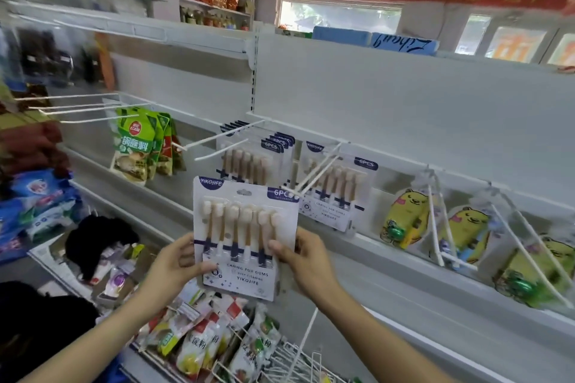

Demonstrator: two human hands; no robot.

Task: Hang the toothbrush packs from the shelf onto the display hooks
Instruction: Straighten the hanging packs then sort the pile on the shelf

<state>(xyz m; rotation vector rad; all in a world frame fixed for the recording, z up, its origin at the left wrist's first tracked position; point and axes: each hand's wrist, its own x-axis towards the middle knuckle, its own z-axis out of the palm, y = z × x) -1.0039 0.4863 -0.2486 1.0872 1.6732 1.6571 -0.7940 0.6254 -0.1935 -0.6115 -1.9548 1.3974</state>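
Observation:
A white toothbrush pack (242, 227) with several brown-handled brushes is held upright in front of the display. My left hand (175, 264) grips its lower left edge, thumb on the front. My right hand (300, 258) grips its lower right edge. The pack's top right corner is close to the tip of a white double hook (314, 177), on which one hung toothbrush pack (339, 193) sits. To the left, several more hung packs (249, 162) fill the back of two longer hooks (217, 141).
Green seasoning bags (140, 146) hang at the left, below bare hooks (74, 106). Yellow cartoon packs (463, 227) hang on hooks at the right. Snack packets (199, 339) and a wire rack (298, 361) lie below my arms. Blue bags (34, 205) sit at far left.

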